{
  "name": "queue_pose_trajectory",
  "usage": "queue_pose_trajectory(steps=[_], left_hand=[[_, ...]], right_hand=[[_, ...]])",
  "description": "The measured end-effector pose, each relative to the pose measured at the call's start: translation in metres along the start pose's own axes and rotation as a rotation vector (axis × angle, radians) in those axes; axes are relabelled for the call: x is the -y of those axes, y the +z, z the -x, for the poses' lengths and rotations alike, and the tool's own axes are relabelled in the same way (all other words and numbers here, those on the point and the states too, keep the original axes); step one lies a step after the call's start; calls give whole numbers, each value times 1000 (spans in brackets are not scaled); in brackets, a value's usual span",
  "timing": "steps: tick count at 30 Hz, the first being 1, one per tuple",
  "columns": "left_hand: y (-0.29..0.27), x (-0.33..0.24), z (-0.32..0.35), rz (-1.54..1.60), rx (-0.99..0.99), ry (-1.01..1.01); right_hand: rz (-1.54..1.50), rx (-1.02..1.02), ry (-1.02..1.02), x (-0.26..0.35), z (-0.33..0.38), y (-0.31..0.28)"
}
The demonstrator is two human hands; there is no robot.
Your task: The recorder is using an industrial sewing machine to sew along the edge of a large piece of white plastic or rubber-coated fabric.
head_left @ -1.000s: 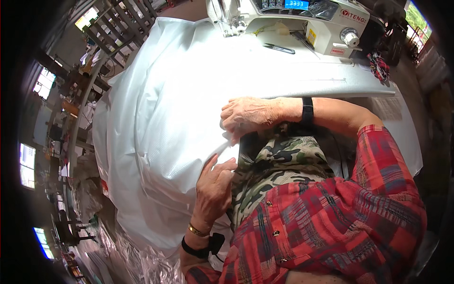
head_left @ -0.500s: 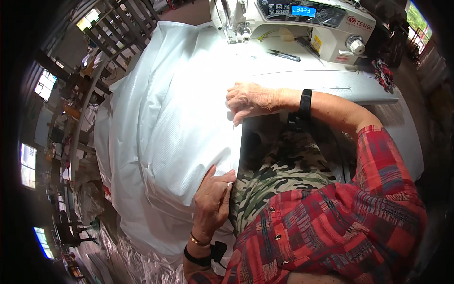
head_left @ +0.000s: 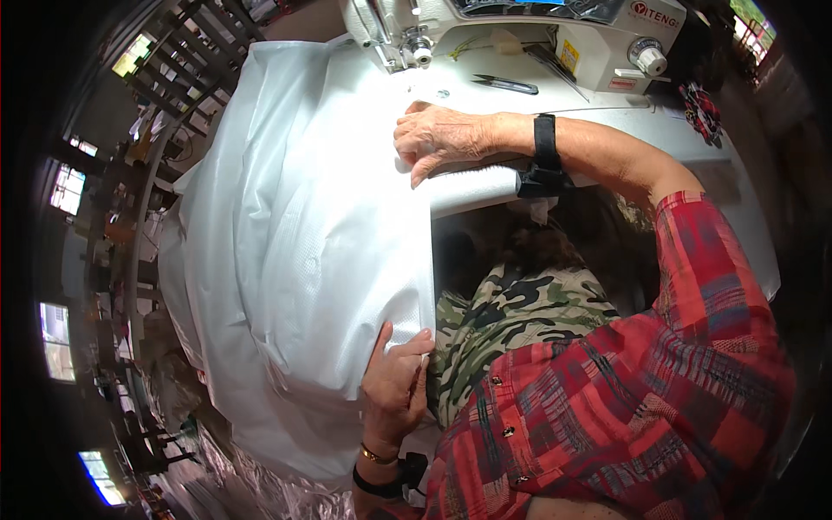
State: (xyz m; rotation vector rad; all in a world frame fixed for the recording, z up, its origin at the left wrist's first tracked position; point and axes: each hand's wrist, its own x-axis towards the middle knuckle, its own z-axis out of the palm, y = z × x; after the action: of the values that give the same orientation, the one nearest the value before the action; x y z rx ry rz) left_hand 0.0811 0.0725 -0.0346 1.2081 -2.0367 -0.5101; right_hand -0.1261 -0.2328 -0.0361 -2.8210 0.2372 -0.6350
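A large white woven plastic sheet (head_left: 303,243) drapes over the machine table and hangs down on the left in loose folds. Its right edge runs as a straight folded band between my two hands. At the far end, my right hand (head_left: 440,139) is closed on that edge, just in front of the sewing machine's needle area. Nearer to me, my left hand (head_left: 396,381) grips the same edge low down, its thumb and fingers on either side of the band. The sewing machine (head_left: 520,35) stands at the back, its lamp lighting the sheet brightly.
Thread snips (head_left: 505,84) and a long thin dark tool (head_left: 555,69) lie on the table right of the needle. A plaid cloth scrap (head_left: 700,113) hangs at the table's right. Crinkled clear plastic (head_left: 260,477) lies at lower left, and a slatted rack (head_left: 186,61) stands beyond.
My right hand has moved away from me toward the needle, drawing the sheet's edge straighter. My left hand keeps its grip lower down. The view has shifted slightly.
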Motion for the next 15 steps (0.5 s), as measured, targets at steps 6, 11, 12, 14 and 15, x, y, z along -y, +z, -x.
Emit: queue_pose_trajectory(steps=[6, 11, 12, 14, 15], left_hand=[[8, -5, -3, -44, 61, 4], [16, -9, -6, -45, 82, 71], [18, -9, -8, -47, 90, 96], [22, -7, -10, -42, 91, 112], [23, -6, -12, -40, 98, 119]], right_hand=[[25, -7, 33, -18, 0, -4], [-51, -72, 142, -28, 3, -7], [-11, -94, 170, -29, 4, -7], [78, -158, 174, -29, 5, -6], [172, -209, 208, -29, 6, -5]])
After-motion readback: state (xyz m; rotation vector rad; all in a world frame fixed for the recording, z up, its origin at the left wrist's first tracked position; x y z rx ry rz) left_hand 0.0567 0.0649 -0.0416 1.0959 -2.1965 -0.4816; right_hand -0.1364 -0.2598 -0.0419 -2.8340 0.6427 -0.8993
